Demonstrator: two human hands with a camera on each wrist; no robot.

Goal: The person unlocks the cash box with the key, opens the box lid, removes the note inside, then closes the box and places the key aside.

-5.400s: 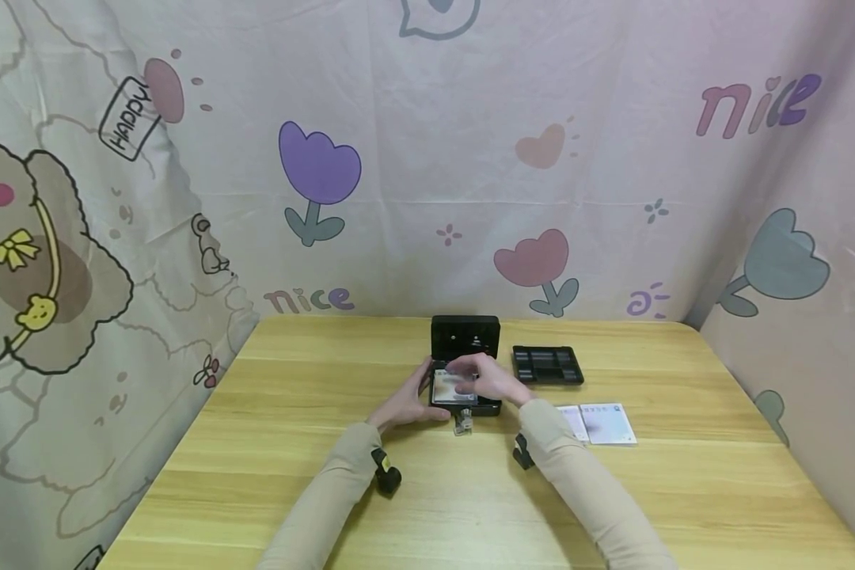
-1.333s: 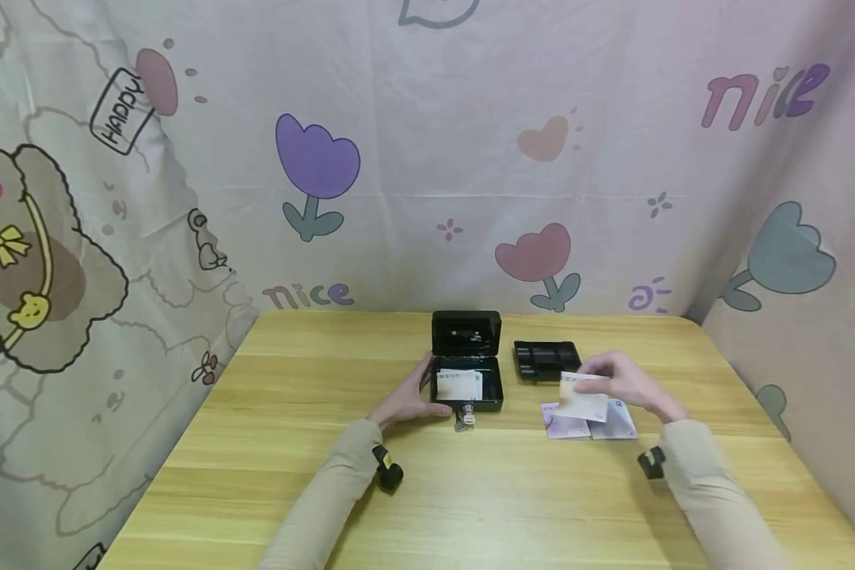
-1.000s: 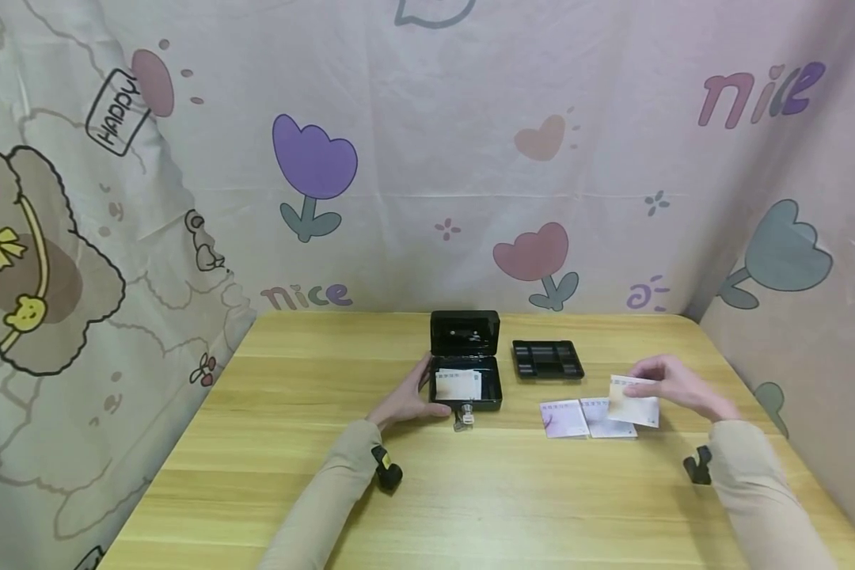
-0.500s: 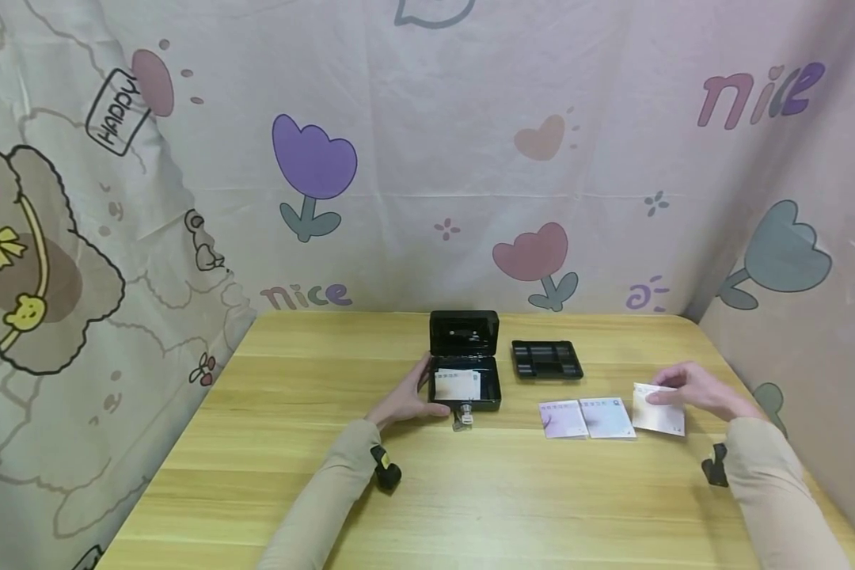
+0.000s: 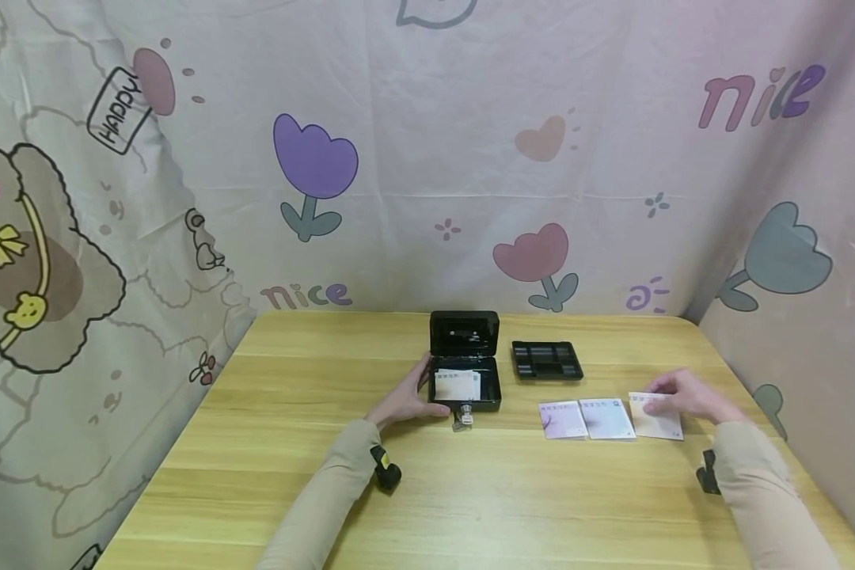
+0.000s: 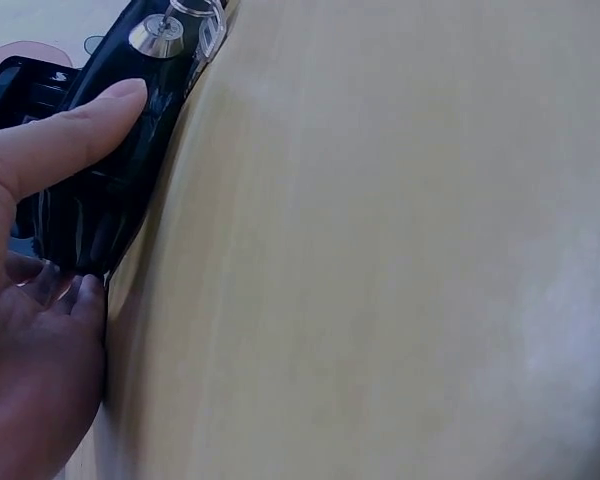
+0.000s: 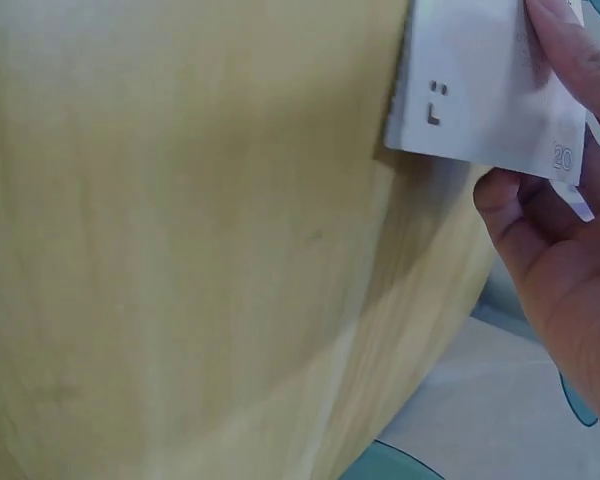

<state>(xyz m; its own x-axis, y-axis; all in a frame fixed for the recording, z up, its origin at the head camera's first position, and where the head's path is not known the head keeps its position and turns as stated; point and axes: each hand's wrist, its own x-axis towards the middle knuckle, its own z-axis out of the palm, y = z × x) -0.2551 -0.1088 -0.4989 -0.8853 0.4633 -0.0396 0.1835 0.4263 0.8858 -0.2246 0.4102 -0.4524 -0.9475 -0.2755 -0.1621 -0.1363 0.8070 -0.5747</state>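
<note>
A black cash box stands with its lid up and cream-coloured banknotes lying inside. My left hand holds the box at its left side, thumb across the front wall and fingers at the side. Keys hang from the lock at the front. Over at the right, my right hand pinches a small wad of cream banknotes, thumb on top and fingers beneath. A "20" shows on its corner in the right wrist view. The wad is tilted there, its near corner above the wood.
Left of the held wad, purplish banknotes and bluish banknotes lie side by side on the wooden table. A black compartment tray sits behind them, right of the box. Printed cloth hangs behind the table.
My right hand has gone from the box to the right with the cream banknotes, past the other notes, then lowered them beside the bluish ones. My left hand has stayed at the box.
</note>
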